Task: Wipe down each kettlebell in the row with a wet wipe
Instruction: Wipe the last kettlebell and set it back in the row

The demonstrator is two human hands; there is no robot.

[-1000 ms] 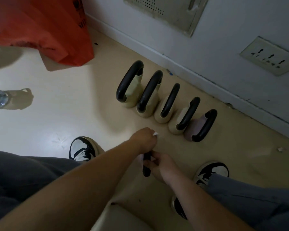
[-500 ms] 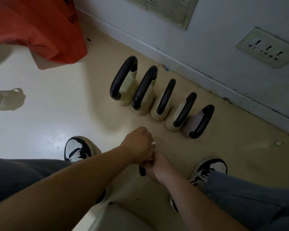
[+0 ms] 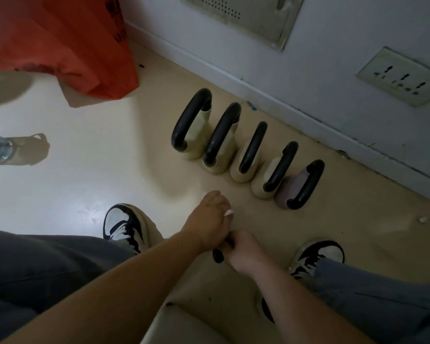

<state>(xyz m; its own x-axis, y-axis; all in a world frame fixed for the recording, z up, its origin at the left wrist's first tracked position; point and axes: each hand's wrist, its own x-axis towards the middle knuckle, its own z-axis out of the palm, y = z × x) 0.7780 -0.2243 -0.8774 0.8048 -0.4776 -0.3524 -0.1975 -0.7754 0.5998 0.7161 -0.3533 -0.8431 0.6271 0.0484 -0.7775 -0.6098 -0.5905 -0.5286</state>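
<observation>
The left hand (image 3: pixel 210 223) has slid over the black handle (image 3: pixel 218 255) since a second ago, hiding most of it; a scrap of white wipe (image 3: pixel 229 213) pokes out from its curled fingers. The right hand (image 3: pixel 243 252) grips the same handle from the other side (a sixth kettlebell, mostly hidden). Five kettlebells (image 3: pixel 246 155) stand in a row by the wall (image 3: pixel 333 70), on the cream floor (image 3: pixel 97 155). An orange bag (image 3: pixel 60 40) sits further off.

Glossy cream floor met by a pale wall

A wall socket (image 3: pixel 399 76) and a vented metal panel (image 3: pixel 241 14) are set into the wall (image 3: pixel 333 45); glare is reflected off the floor (image 3: pixel 85 150).
</observation>
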